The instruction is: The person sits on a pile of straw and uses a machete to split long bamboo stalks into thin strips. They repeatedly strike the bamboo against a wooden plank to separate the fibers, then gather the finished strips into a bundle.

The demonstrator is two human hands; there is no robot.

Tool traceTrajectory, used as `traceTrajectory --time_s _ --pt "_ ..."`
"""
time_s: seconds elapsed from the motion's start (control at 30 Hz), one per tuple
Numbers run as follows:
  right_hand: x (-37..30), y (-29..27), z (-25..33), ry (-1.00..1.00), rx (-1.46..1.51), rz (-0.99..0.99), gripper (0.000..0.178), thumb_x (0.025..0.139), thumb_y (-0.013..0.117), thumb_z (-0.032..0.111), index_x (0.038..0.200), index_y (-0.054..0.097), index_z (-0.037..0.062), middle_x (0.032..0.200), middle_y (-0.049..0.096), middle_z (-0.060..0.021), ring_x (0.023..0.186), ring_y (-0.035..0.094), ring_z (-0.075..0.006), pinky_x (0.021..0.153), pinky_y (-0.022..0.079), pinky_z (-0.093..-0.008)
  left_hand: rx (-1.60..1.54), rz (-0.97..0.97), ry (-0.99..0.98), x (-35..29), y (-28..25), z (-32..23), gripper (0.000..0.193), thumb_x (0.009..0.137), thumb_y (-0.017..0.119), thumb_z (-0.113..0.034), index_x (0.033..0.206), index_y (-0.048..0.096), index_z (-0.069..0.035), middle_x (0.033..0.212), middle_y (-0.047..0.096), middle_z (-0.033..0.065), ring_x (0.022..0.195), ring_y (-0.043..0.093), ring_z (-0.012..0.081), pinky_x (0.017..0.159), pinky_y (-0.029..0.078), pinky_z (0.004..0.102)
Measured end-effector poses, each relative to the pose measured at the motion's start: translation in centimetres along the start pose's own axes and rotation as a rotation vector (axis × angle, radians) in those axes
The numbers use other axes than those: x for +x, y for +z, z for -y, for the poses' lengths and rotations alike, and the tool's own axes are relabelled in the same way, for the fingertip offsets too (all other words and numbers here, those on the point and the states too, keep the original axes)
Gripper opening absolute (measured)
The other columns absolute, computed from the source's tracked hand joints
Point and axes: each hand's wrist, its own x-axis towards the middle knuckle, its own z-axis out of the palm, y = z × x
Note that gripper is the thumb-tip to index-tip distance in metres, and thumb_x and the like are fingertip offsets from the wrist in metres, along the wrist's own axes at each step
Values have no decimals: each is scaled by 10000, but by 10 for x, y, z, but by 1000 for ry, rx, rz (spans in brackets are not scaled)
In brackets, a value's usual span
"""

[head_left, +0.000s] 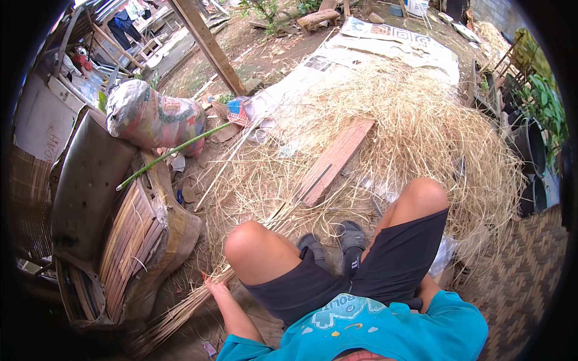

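At the lower left my left hand (pixel 214 285) is at a bundle of long thin bamboo strips (pixel 183 311), its fingers small in view and seemingly closed on some of them. The bundle slants from the lower left corner, past my left knee, towards a reddish wooden plank (pixel 340 159). A narrow dark strip (pixel 317 179) lies across the plank's near end. My right arm (pixel 428 290) goes down behind my right thigh, which hides the hand. Loose pale shavings (pixel 421 120) form a big heap beyond my knees.
On the left stands a worn seat (pixel 90 180) stacked with wooden slats (pixel 129 231). A stuffed sack (pixel 158 114) and a green stalk (pixel 174 151) are beside it. A wooden post (pixel 211 48) rises behind. Printed sheets (pixel 397 42) lie under the heap; woven matting (pixel 518 283) is at right.
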Motion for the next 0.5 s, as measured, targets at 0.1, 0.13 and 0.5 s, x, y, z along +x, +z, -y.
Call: traceTrajectory --time_s 0.1,0.13,0.5 --pt "10 -1 6 -22 -20 23 450 1016 594 404 1361 620 117 1162 701 -257 1087 682 -376 911 528 -457 -54 -196 308 -21 16 -2 711 761 634 -434 1372 460 -115 1356 557 182 1124 619 409 884 536 613" --pt "15 -2 8 -29 -23 33 450 1015 595 405 1360 620 117 1161 701 -258 1087 682 -378 910 528 -458 -72 -172 373 -28 21 -11 704 760 635 -436 1365 475 -113 1328 580 172 1088 637 400 857 549 602" --pt "80 -14 12 -148 -94 143 455 1006 606 415 1351 624 118 1152 700 -267 1083 681 -393 901 529 -467 -347 -14 395 -144 152 -95 487 822 654 -399 1185 640 -75 1188 692 137 1022 682 357 875 589 521"
